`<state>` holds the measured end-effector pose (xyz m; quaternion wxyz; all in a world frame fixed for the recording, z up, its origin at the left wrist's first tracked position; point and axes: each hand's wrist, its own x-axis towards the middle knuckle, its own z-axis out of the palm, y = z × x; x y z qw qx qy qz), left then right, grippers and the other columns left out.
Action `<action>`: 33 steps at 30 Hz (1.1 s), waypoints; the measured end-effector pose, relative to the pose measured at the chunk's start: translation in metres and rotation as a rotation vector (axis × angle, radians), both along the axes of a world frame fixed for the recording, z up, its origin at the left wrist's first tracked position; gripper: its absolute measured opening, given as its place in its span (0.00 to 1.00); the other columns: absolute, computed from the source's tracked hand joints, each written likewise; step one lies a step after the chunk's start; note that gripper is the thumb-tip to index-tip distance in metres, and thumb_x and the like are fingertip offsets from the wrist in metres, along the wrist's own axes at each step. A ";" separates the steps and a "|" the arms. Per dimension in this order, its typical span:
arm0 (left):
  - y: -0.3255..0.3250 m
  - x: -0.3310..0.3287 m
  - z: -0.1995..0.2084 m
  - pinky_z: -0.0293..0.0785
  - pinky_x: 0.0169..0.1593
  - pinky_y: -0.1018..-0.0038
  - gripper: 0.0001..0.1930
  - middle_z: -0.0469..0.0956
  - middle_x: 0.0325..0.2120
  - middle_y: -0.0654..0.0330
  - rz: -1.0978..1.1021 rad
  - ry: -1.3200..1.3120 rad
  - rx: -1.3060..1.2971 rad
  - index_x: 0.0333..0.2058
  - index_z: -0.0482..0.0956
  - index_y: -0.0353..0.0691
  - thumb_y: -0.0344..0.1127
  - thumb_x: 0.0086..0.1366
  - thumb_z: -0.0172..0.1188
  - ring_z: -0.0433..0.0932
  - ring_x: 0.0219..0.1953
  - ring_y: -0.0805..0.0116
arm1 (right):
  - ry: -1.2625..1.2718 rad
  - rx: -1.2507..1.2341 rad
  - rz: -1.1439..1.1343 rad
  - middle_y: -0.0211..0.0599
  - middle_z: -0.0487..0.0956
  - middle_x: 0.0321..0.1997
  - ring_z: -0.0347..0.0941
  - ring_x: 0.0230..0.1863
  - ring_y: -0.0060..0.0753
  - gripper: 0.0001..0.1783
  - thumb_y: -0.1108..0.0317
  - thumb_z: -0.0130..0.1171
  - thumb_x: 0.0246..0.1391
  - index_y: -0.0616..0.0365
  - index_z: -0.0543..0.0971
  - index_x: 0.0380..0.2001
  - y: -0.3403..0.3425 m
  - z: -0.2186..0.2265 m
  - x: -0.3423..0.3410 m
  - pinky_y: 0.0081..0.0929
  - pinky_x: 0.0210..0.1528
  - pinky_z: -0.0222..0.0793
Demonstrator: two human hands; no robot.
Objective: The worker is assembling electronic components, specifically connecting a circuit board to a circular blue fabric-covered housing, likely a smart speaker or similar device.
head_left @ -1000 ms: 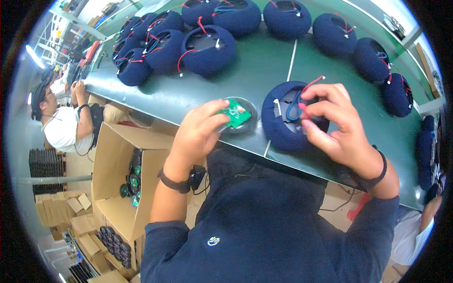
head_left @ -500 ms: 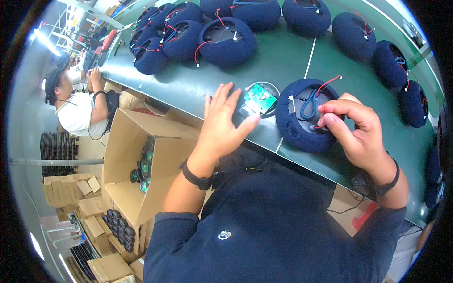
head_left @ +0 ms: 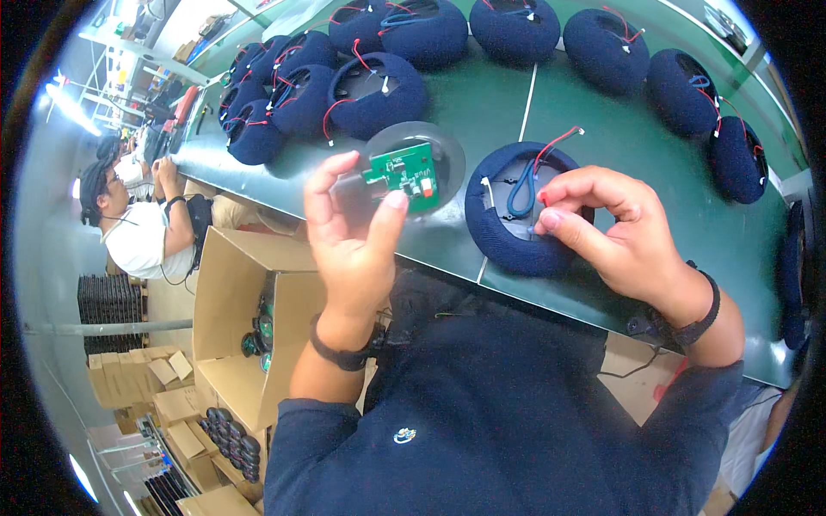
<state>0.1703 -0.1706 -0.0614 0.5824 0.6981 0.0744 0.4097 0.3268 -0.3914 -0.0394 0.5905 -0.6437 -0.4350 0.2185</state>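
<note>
My left hand (head_left: 353,245) holds a round dark disc (head_left: 448,159) that carries a green circuit board (head_left: 404,172), tilted up above the bench with the board facing me. Just right of it, a round navy fabric-covered shell (head_left: 489,236) lies on the bench, its grey hollow inside facing up. A loop of blue cable (head_left: 519,196) sits in the hollow, and a red wire (head_left: 555,148) with a white plug sticks up past the rim. Over the shell's right side, my right hand (head_left: 632,228) pinches a small red wire end between thumb and forefinger.
Several more navy shells (head_left: 379,95) with loose wires ring the back and right of the green bench (head_left: 465,120). An open cardboard box (head_left: 232,301) with boards inside stands below the bench's left edge. A co-worker (head_left: 142,224) in white sits at far left.
My left hand has picked the disc with the circuit board up off the bench and tilted it. My right hand keeps its pinch at the shell. The whole view has shifted slightly.
</note>
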 end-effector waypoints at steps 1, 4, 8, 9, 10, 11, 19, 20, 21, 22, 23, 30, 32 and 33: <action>-0.005 0.000 0.012 0.76 0.54 0.70 0.28 0.75 0.49 0.55 -0.039 0.012 -0.029 0.60 0.65 0.37 0.19 0.62 0.63 0.78 0.50 0.66 | 0.006 0.002 -0.006 0.33 0.84 0.35 0.78 0.34 0.21 0.10 0.70 0.64 0.60 0.64 0.82 0.43 0.000 0.000 0.002 0.21 0.39 0.73; -0.020 0.000 0.035 0.76 0.53 0.72 0.29 0.75 0.47 0.56 -0.055 0.118 -0.106 0.61 0.65 0.36 0.20 0.63 0.63 0.78 0.49 0.68 | -0.269 0.081 0.046 0.35 0.84 0.34 0.77 0.32 0.24 0.10 0.70 0.64 0.59 0.62 0.82 0.43 0.001 -0.002 0.006 0.24 0.38 0.72; -0.031 0.005 0.038 0.76 0.52 0.74 0.30 0.76 0.46 0.57 -0.093 0.166 -0.092 0.63 0.64 0.36 0.21 0.63 0.64 0.77 0.47 0.71 | -0.296 0.116 -0.024 0.35 0.83 0.34 0.76 0.35 0.30 0.07 0.71 0.64 0.58 0.61 0.82 0.38 0.003 -0.005 0.002 0.27 0.39 0.70; -0.033 0.005 0.040 0.76 0.52 0.74 0.30 0.76 0.46 0.57 -0.101 0.199 -0.114 0.63 0.65 0.36 0.21 0.63 0.64 0.77 0.47 0.71 | -0.280 0.103 -0.057 0.34 0.83 0.34 0.76 0.36 0.31 0.06 0.71 0.65 0.57 0.60 0.82 0.37 0.003 -0.003 0.002 0.28 0.41 0.69; -0.036 0.004 0.044 0.76 0.52 0.74 0.30 0.75 0.48 0.57 -0.097 0.231 -0.134 0.62 0.65 0.34 0.22 0.63 0.64 0.77 0.49 0.71 | -0.275 0.108 -0.059 0.34 0.83 0.34 0.76 0.36 0.31 0.06 0.71 0.65 0.57 0.60 0.82 0.37 0.003 -0.002 0.002 0.28 0.41 0.69; -0.035 0.005 0.043 0.76 0.52 0.74 0.30 0.75 0.48 0.57 -0.098 0.236 -0.129 0.62 0.65 0.34 0.22 0.63 0.64 0.77 0.49 0.71 | -0.325 0.107 -0.031 0.35 0.84 0.35 0.76 0.37 0.32 0.05 0.72 0.65 0.57 0.60 0.82 0.35 0.003 -0.001 0.002 0.29 0.43 0.69; -0.046 0.012 0.039 0.75 0.54 0.74 0.31 0.73 0.51 0.58 -0.174 0.125 -0.045 0.62 0.64 0.29 0.20 0.62 0.64 0.76 0.51 0.71 | -0.515 0.104 0.012 0.34 0.84 0.34 0.76 0.36 0.35 0.06 0.74 0.69 0.50 0.59 0.82 0.32 -0.001 0.005 0.001 0.31 0.44 0.66; -0.048 0.012 0.040 0.75 0.54 0.74 0.31 0.73 0.51 0.58 -0.177 0.135 -0.043 0.62 0.64 0.29 0.20 0.62 0.64 0.76 0.51 0.71 | -0.547 0.077 0.022 0.34 0.84 0.34 0.76 0.36 0.35 0.06 0.74 0.70 0.50 0.58 0.83 0.32 -0.002 0.007 0.002 0.31 0.43 0.66; -0.050 0.012 0.041 0.75 0.54 0.74 0.30 0.73 0.51 0.58 -0.180 0.130 -0.011 0.62 0.65 0.29 0.19 0.62 0.64 0.76 0.51 0.71 | -0.578 0.046 0.024 0.34 0.84 0.33 0.76 0.36 0.35 0.05 0.74 0.70 0.49 0.58 0.83 0.31 -0.004 0.009 0.001 0.31 0.42 0.65; -0.052 0.013 0.041 0.75 0.54 0.74 0.30 0.73 0.51 0.58 -0.184 0.124 0.019 0.62 0.65 0.29 0.19 0.62 0.64 0.76 0.50 0.71 | -0.569 0.044 0.014 0.34 0.84 0.33 0.76 0.36 0.35 0.05 0.74 0.70 0.49 0.58 0.83 0.31 -0.005 0.009 0.001 0.31 0.42 0.65; -0.053 0.013 0.040 0.75 0.54 0.74 0.30 0.73 0.51 0.58 -0.194 0.133 0.019 0.62 0.65 0.29 0.19 0.62 0.64 0.76 0.50 0.71 | -0.563 0.057 0.033 0.34 0.84 0.33 0.76 0.36 0.35 0.05 0.74 0.70 0.50 0.58 0.84 0.31 -0.006 0.009 0.002 0.31 0.42 0.66; -0.054 0.016 0.040 0.72 0.55 0.73 0.30 0.74 0.50 0.58 -0.172 0.169 -0.035 0.62 0.65 0.29 0.20 0.62 0.64 0.75 0.51 0.71 | -0.436 0.226 0.093 0.38 0.84 0.33 0.77 0.36 0.38 0.04 0.75 0.66 0.53 0.62 0.84 0.34 0.001 -0.004 0.003 0.33 0.43 0.69; -0.052 0.017 0.040 0.72 0.56 0.73 0.30 0.74 0.50 0.58 -0.164 0.189 -0.061 0.62 0.65 0.29 0.20 0.62 0.64 0.75 0.51 0.71 | -0.419 0.214 0.089 0.38 0.84 0.34 0.77 0.36 0.39 0.04 0.75 0.66 0.54 0.62 0.83 0.34 0.002 -0.003 0.003 0.33 0.43 0.69; -0.052 0.016 0.039 0.72 0.56 0.73 0.30 0.74 0.50 0.58 -0.155 0.183 -0.060 0.62 0.65 0.29 0.20 0.62 0.64 0.75 0.51 0.72 | -0.406 0.197 0.087 0.39 0.83 0.35 0.77 0.36 0.39 0.04 0.75 0.65 0.54 0.62 0.83 0.35 0.001 -0.002 0.002 0.33 0.43 0.69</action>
